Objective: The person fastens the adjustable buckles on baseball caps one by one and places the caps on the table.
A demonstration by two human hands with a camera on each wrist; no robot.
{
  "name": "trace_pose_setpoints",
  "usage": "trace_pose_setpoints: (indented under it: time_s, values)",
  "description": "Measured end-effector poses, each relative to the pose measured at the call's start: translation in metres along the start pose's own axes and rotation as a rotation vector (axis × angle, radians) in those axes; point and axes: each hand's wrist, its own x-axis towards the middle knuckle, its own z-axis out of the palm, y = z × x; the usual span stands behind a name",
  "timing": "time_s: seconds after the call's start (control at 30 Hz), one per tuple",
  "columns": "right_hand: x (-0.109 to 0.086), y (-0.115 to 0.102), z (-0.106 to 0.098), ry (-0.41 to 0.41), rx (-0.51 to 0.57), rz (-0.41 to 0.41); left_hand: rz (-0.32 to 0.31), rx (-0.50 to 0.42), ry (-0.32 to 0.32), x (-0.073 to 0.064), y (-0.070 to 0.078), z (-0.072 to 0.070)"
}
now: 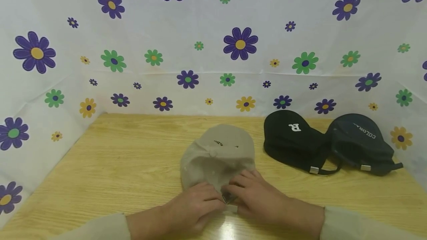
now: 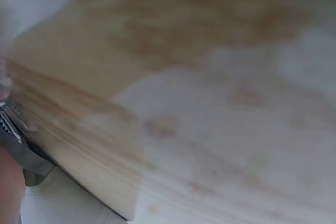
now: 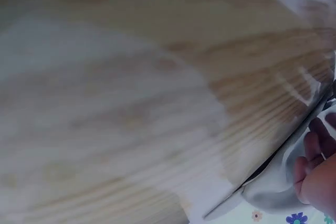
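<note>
A beige baseball cap (image 1: 223, 140) rests on the table with its back opening toward me and dark lettering across the crown. Both hands are at its rear strap. My left hand (image 1: 195, 205) pinches the strap on the left side. With curled fingers, my right hand (image 1: 258, 197) grips the strap by the metal buckle (image 1: 227, 196). A pale strap end (image 1: 230, 208) pokes out between the hands. In the left wrist view, the grey strap (image 2: 31, 158) runs to the buckle. The right wrist view has the right hand's fingers (image 3: 313, 148) bent over the cap's edge.
To the right, a black cap (image 1: 290, 140) with a white R lies against a dark cap (image 1: 360, 140) with white lettering; their straps face me. A flowered cloth (image 1: 207, 58) hangs behind and beside the wood-grain table (image 1: 126, 158).
</note>
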Motion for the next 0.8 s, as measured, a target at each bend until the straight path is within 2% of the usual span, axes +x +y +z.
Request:
trace_pose_setpoints:
  time_s: [0.23, 0.5, 0.63, 0.8]
  values:
    - [0.0017, -0.0015, 0.0042, 0.01, -0.006, -0.012, 0.015, -0.039, 0.051, 0.002, -0.0005, 0.0027]
    - [0.0029, -0.0059, 0.0059, -0.038, -0.026, -0.02, 0.047, 0.047, 0.084, 0.0038, 0.0006, 0.0032]
    - [0.0041, -0.0078, 0.0057, -0.073, 0.019, 0.004, 0.029, 0.074, 0.094, 0.0052, 0.0017, 0.0016]
    - [0.0061, -0.0103, 0.0036, -0.14, 0.136, 0.077, 0.026, 0.088, 0.124, 0.0068, 0.0021, 0.0012]
